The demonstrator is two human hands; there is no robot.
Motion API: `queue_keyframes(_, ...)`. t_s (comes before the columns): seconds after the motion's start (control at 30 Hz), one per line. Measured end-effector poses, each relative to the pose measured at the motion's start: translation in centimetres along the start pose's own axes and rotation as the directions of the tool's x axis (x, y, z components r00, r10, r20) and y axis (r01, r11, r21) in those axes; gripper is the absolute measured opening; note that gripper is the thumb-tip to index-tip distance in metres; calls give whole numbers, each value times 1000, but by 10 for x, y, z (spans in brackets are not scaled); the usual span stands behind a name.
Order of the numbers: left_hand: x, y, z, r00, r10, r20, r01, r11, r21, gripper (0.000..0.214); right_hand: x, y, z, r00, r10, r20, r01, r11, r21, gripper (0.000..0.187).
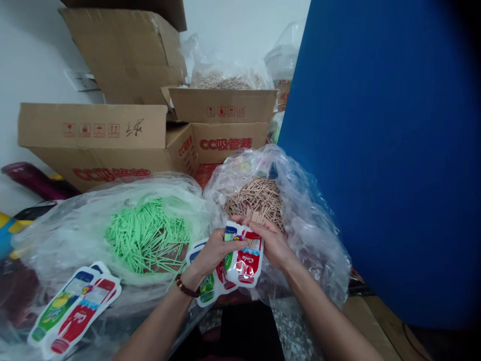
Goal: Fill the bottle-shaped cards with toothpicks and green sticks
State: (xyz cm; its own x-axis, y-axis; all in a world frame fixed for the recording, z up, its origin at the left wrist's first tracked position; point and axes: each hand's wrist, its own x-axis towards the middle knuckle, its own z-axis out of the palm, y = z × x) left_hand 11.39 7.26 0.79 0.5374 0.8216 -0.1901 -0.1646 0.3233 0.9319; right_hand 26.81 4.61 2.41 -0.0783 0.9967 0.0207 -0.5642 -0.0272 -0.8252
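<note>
My left hand [215, 251], wearing a dark bead bracelet, is closed on a bottle-shaped candy packet [248, 263] printed red "Cola" and green. Its thumb presses across the front. At the packet's top right, my right hand [273, 244] pinches a small bunch of thin brown candy sticks [257, 217]. Below my left hand lie more packets [207, 290], partly covered by it. Just beyond both hands is a heap of loose brown sticks [259, 195] in a clear plastic bag [300, 205]. To the left, green sticks [148, 235] fill another open bag [75, 215].
More bottle-shaped packets [77, 313] lie at the lower left. Cardboard boxes [93, 130] stand along the back, one with a bag of pale sticks [229, 80] on top. A large blue panel [379, 150] borders the right side. A dark red object [33, 180] sits far left.
</note>
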Motion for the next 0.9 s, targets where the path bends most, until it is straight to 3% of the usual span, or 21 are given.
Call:
queue_keyframes(0.13,14,6,0,1000,8,4,-8,1000,-25,25,21,-12,-5,995,-102,-6,102,995,22,24)
queue_keyframes(0.2,19,8,0,1000,14,-6,-15,999,-34,28,31,-14,-10,989,-141,-32,140,989,-44,25)
queue_keyframes(0.33,27,12,-2,998,66,-1,-66,998,-15,26,37,-15,-21,999,-9,37,20,953,-304,28)
queue_keyframes(0.4,29,12,-3,997,81,15,-81,997,3,23,35,-17,-23,996,48,81,-18,939,-342,29)
queue_keyframes(0.5,31,12,-4,995,97,16,-97,995,2,21,34,-21,-23,999,-33,31,40,964,-261,28)
queue_keyframes(0.57,32,11,-5,994,106,8,-105,994,-14,21,35,-24,-24,994,-110,-6,104,950,-295,26)
queue_keyframes(0.7,32,14,-5,990,138,-26,-138,990,-18,22,36,-25,-27,976,-209,55,206,817,-538,21)
queue_keyframes(0.9,28,25,-9,983,176,-58,-177,984,-14,23,27,-32,-23,913,-385,136,367,629,-686,17)
